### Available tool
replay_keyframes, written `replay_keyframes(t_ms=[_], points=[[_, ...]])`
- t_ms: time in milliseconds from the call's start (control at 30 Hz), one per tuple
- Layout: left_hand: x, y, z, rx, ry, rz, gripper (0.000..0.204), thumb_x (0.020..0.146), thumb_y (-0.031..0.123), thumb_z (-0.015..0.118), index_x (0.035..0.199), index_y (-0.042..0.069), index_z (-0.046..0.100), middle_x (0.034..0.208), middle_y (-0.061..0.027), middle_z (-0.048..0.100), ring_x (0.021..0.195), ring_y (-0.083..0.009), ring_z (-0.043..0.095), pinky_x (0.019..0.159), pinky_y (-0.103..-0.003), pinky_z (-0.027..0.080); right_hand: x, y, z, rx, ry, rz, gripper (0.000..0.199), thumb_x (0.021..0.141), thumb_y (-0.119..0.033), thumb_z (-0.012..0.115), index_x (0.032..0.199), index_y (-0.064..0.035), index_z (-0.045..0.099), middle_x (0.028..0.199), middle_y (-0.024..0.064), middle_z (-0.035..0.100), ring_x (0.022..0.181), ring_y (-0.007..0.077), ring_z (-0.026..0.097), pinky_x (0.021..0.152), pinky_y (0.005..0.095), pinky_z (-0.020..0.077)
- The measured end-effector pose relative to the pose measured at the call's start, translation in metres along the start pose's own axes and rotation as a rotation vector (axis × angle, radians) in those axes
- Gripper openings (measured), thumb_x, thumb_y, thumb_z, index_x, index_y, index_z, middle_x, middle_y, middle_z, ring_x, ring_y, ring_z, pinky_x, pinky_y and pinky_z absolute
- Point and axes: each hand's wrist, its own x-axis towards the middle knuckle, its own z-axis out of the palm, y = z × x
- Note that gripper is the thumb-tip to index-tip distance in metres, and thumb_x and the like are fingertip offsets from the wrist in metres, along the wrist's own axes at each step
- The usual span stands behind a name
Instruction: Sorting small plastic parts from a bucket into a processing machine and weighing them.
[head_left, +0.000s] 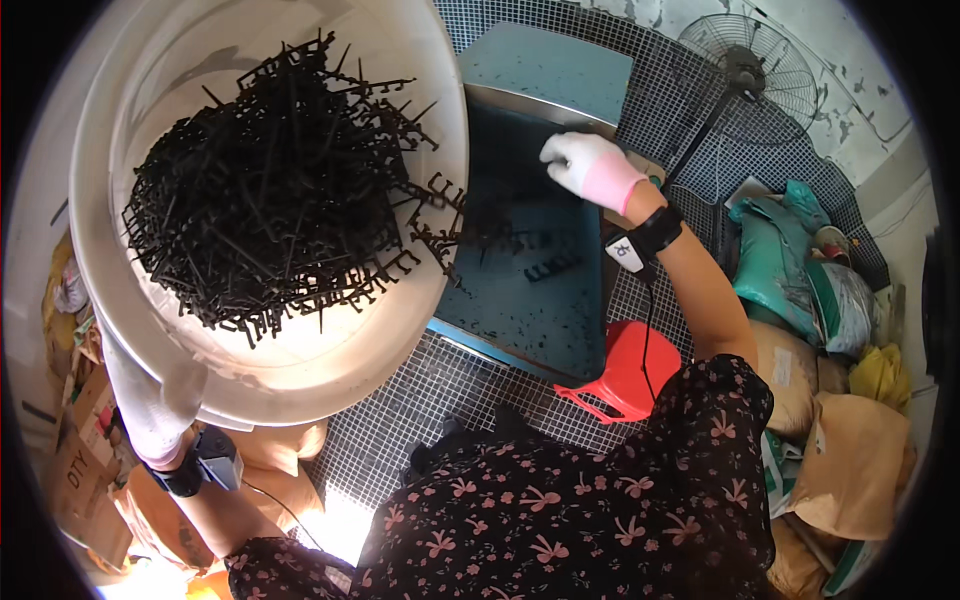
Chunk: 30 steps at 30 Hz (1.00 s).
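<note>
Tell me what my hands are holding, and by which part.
Your left hand holds the white tub at its near-left outer side, by the rim. Your right hand is curled; no held thing shows in it.

A white tub (300, 388) of black runners (275, 190) crowds the blue tray's (525, 335) left side; open room lies above the tray's near end.

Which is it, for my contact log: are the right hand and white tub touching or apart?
Apart: the head view shows part of the blue tray between the right hand and the white tub.
</note>
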Motion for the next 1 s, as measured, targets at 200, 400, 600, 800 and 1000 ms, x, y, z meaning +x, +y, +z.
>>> replay_keyframes(t_ms=[200,400,600,800,1000], points=[[0.003,0.006,0.009,-0.059,-0.016,-0.062,0.101,0.060,0.036,0.069,0.134,-0.007,0.015,0.130,-0.0149,0.030,0.122,-0.0239,0.029,0.101,-0.036,0.023,-0.022,0.039,-0.028,-0.150,-0.110,0.280,0.015,0.074,-0.019,0.057,0.080,-0.0065,0.061,0.079,0.0110,0.063,0.075,0.0263,0.060,0.068,0.0343,0.0478],[-0.005,-0.022,0.003,-0.068,0.066,-0.026,0.101,0.060,0.041,0.068,0.135,-0.005,0.018,0.135,-0.0145,0.028,0.125,-0.0247,0.025,0.103,-0.036,0.016,-0.033,0.030,-0.037,-0.099,-0.096,0.209,0.018,0.075,-0.021,0.058,0.084,-0.0061,0.061,0.079,0.0101,0.062,0.074,0.0267,0.060,0.069,0.0341,0.0481],[-0.001,0.012,0.006,-0.038,0.035,-0.103,0.105,0.059,0.040,0.072,0.134,-0.006,0.015,0.134,-0.0162,0.026,0.124,-0.0236,0.025,0.103,-0.035,0.016,0.023,-0.103,-0.030,0.024,0.169,-0.345,0.044,0.068,-0.026,0.067,0.107,-0.0118,0.054,0.106,0.0095,0.052,0.097,0.0272,0.052,0.081,0.0367,0.0451],[0.011,0.026,0.011,-0.114,-0.016,-0.071,0.093,0.056,0.026,0.073,0.128,-0.005,0.024,0.104,-0.0086,0.043,0.094,-0.0177,0.045,0.082,-0.030,0.038,0.097,-0.163,0.006,0.126,0.126,-0.391,0.061,0.061,-0.022,0.070,0.118,-0.0142,0.049,0.119,0.0154,0.043,0.103,0.0305,0.050,0.083,0.0383,0.0449],[0.005,0.029,0.001,0.045,-0.034,-0.223,0.106,0.056,0.047,0.073,0.132,-0.005,0.021,0.122,-0.0089,0.038,0.112,-0.0188,0.036,0.096,-0.030,0.027,0.097,-0.183,0.017,0.145,0.012,-0.316,0.060,0.062,-0.018,0.067,0.119,-0.0160,0.048,0.124,0.0199,0.039,0.095,0.0315,0.055,0.078,0.0380,0.0475]])
